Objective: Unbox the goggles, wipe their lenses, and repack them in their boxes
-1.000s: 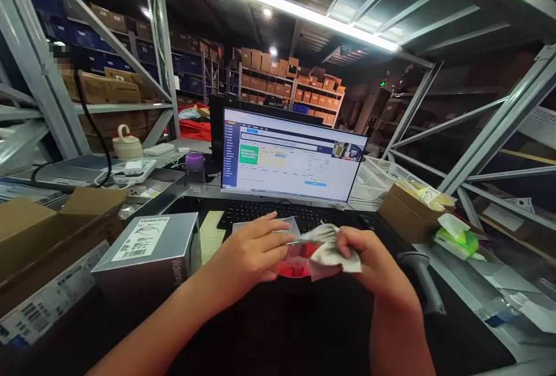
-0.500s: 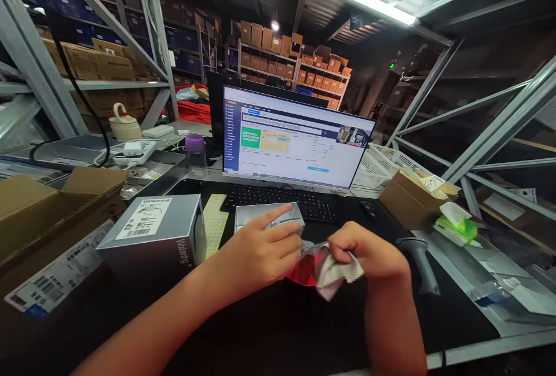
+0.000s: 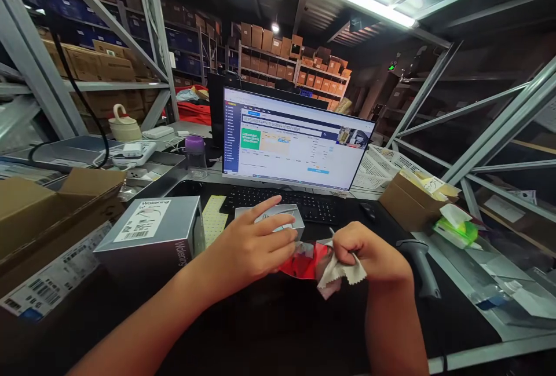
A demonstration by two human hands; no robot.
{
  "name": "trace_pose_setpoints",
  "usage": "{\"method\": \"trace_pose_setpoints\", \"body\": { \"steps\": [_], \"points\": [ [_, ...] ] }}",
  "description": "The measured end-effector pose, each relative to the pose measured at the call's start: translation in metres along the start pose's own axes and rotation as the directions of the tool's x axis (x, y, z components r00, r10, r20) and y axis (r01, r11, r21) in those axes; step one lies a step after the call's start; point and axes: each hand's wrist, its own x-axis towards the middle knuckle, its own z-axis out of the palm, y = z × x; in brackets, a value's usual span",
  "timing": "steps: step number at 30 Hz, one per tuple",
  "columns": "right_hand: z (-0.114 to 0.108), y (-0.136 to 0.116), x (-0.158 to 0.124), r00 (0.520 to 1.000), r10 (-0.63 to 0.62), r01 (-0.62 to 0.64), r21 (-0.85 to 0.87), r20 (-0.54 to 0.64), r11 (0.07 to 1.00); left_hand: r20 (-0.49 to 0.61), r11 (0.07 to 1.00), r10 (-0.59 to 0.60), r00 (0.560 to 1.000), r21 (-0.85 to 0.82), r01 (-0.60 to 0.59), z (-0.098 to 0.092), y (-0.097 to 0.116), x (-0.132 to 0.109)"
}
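Note:
Over a black desk mat, my left hand [image 3: 254,245] pinches one end of a small red, shiny item [image 3: 304,260], apparently wrapped in clear plastic. My right hand [image 3: 367,251] is closed on its other end together with a pale grey cloth [image 3: 341,274] that hangs below the fingers. Just behind my left fingers lies a small open grey box [image 3: 282,216]. A larger grey box with a white barcode label [image 3: 150,234] stands at the left of my forearm.
A keyboard [image 3: 282,199] and lit monitor [image 3: 295,141] stand behind the hands. A barcode scanner [image 3: 417,263] and a mouse [image 3: 368,211] lie to the right, a brown carton with papers [image 3: 412,202] further right. Open cartons [image 3: 47,208] and metal shelving crowd the left.
The camera tipped down a little and then settled. Both hands shifted slightly on the red item and cloth; the cloth now hangs lower under my right hand.

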Motion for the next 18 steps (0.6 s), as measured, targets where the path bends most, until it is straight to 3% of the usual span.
{"method": "trace_pose_setpoints", "body": {
  "steps": [3,6,8,9,10,12,14,16,18],
  "points": [
    [-0.009,0.005,-0.004,0.999,0.007,-0.007,0.003,-0.049,1.0,0.04,0.999,-0.046,0.998,-0.011,0.046,0.0,-0.003,-0.002],
    [-0.007,0.007,-0.003,0.965,0.093,-0.079,0.066,-0.247,0.995,0.056,0.973,-0.231,0.971,0.027,0.229,0.007,-0.006,-0.006],
    [-0.004,0.008,-0.001,0.889,0.136,-0.099,0.106,-0.436,0.989,-0.01,0.893,-0.449,0.893,-0.026,0.449,0.015,-0.005,-0.008],
    [-0.003,0.009,0.002,0.845,0.14,-0.097,0.11,-0.515,0.989,-0.036,0.816,-0.573,0.819,-0.122,0.566,0.02,-0.003,-0.009],
    [-0.001,0.01,0.004,0.812,0.129,-0.092,0.092,-0.569,0.991,-0.03,0.702,-0.691,0.722,-0.267,0.66,0.025,-0.001,-0.01],
    [0.006,0.011,0.012,0.8,0.045,-0.077,-0.029,-0.598,0.997,0.122,0.334,-0.858,0.498,-0.604,0.724,0.034,0.006,-0.008],
    [0.017,0.012,0.021,0.834,-0.101,-0.036,-0.235,-0.542,0.971,0.372,-0.124,-0.87,0.324,-0.801,0.586,0.039,0.013,-0.004],
    [0.032,0.013,0.031,0.86,-0.243,0.031,-0.43,-0.449,0.902,0.552,-0.456,-0.804,0.221,-0.811,0.366,0.039,0.02,0.003],
    [0.048,0.014,0.039,0.871,-0.326,0.092,-0.529,-0.368,0.844,0.597,-0.571,-0.787,0.155,-0.8,0.183,0.036,0.025,0.009]
  ]
}}
